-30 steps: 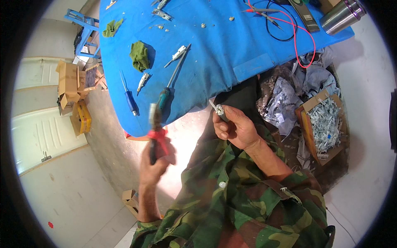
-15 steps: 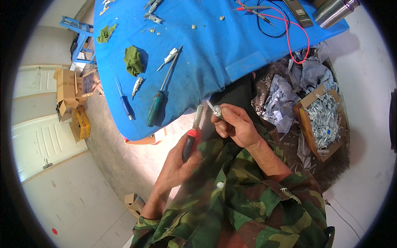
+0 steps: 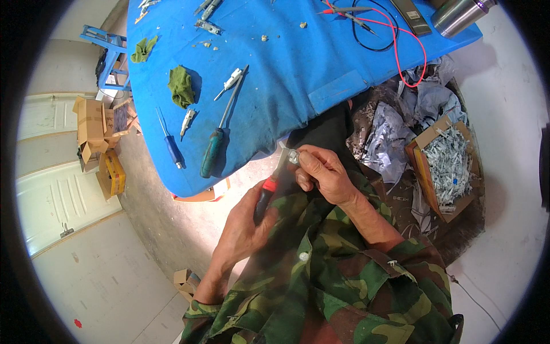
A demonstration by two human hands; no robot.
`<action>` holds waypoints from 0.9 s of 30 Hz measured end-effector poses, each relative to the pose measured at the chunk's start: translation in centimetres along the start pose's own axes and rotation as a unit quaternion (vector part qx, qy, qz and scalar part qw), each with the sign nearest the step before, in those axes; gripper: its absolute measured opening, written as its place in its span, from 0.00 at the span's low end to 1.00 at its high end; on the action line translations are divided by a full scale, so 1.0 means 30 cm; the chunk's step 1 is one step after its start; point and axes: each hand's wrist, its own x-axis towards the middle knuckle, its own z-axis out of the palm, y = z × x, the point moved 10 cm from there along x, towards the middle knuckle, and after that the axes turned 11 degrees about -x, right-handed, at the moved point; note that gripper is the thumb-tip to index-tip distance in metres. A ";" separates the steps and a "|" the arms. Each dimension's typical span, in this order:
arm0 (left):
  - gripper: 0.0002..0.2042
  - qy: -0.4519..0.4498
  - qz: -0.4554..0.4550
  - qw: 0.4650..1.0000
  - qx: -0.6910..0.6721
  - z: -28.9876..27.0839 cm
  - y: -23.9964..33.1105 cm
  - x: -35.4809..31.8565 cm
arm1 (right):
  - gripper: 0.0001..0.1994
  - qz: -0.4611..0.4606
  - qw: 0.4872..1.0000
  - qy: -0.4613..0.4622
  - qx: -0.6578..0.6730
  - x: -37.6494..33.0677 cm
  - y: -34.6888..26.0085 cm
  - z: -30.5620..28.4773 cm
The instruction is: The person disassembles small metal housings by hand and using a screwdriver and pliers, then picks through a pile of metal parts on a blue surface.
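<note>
Small metal part (image 3: 293, 156) sits pinched in the right hand (image 3: 322, 174), held just off the near edge of the blue table (image 3: 286, 74), above the lap. Largest first tho: the table fills the upper frame, w/ a red lead (image 3: 401, 40) and black lead looping at the far right beside a steel cup (image 3: 458, 14). Right of the person, a cardboard box of shredded paper (image 3: 447, 166) on the floor, crumpled wrap next to it. On the table: green-handled screwdriver (image 3: 217, 140), blue-handled screwdriver (image 3: 171, 146), green rag (image 3: 181, 86), all lying within easy reach, prob. parked for quick swaps. Left hand (image 3: 246, 226) is clenched round a red-and-black-handled tool (image 3: 266, 192), tip angled up to meet the part; exact contact is too small to tell. Right fingers grip the part tight, prob. to steady it vs. the tool's push.
</note>
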 end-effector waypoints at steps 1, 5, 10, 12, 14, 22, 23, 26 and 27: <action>0.20 0.003 0.007 1.000 0.020 -0.003 0.003 0.000 | 0.19 0.000 1.000 -0.002 -0.003 0.000 0.001 -0.001; 0.22 0.012 -0.028 0.996 0.086 -0.009 0.007 -0.002 | 0.17 -0.003 1.000 -0.002 0.022 0.000 0.008 -0.002; 0.26 -0.028 -0.016 0.981 0.193 -0.009 0.017 0.000 | 0.15 0.007 0.998 -0.033 0.056 -0.001 0.034 0.001; 0.22 -0.021 0.001 0.991 0.131 -0.002 0.026 -0.008 | 0.15 0.013 0.996 -0.061 0.058 -0.003 0.033 0.002; 0.20 -0.021 0.003 0.997 0.077 0.004 0.034 -0.012 | 0.15 0.021 0.996 -0.070 0.055 -0.004 0.033 0.006; 0.18 -0.027 -0.026 0.999 -0.035 0.010 -0.019 -0.012 | 0.15 0.024 0.992 -0.091 0.078 -0.004 0.035 0.010; 0.17 -0.018 -0.022 0.999 -0.022 0.005 -0.023 -0.015 | 0.15 0.016 0.994 -0.084 0.070 -0.003 0.030 0.012; 0.16 0.000 -0.006 1.000 0.010 -0.005 -0.025 -0.010 | 0.15 -0.007 0.997 -0.064 0.032 -0.002 0.013 0.018; 0.16 0.005 0.000 1.000 0.016 -0.007 -0.021 -0.009 | 0.15 -0.011 0.998 -0.063 0.011 -0.002 0.009 0.015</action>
